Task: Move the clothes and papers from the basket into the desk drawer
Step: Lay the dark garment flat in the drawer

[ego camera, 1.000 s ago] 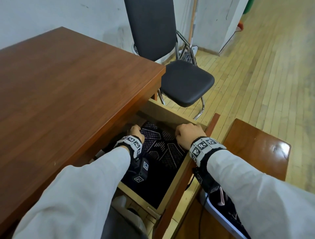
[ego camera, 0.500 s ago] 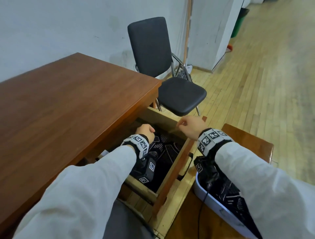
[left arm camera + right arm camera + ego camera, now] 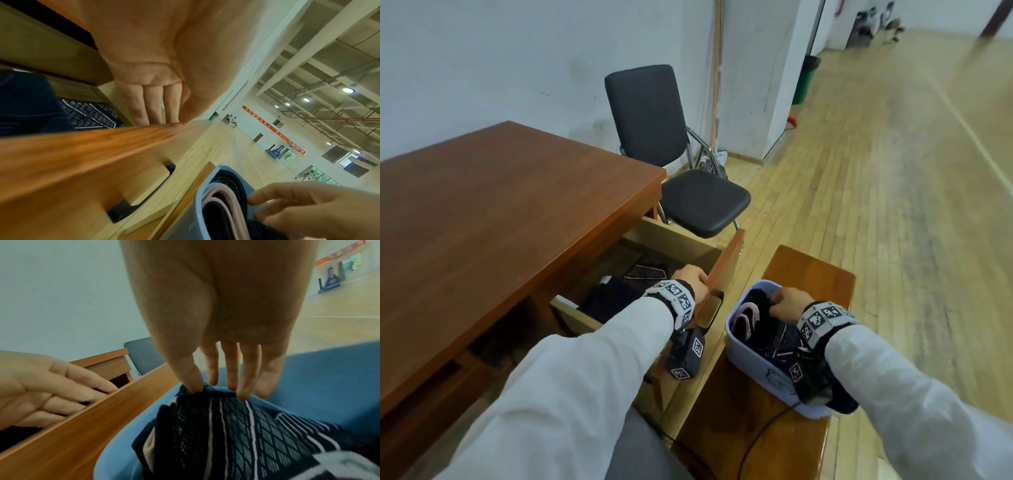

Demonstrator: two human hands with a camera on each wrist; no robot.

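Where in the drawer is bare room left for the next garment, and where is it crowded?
The drawer is bare along its far wall, beyond the patterned garment. Its near half is crowded with a dark garment. The left hand rests on the drawer's front edge. The right hand pinches clothes in the full basket.

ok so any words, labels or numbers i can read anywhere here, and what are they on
No text can be read with certainty.
red banner on the hall wall: white characters, too blurred to read.
blue board in the hall: print too small.
wrist bands: black-and-white square code markers, no words.
basket: faint drawing on its wall, no legible text.
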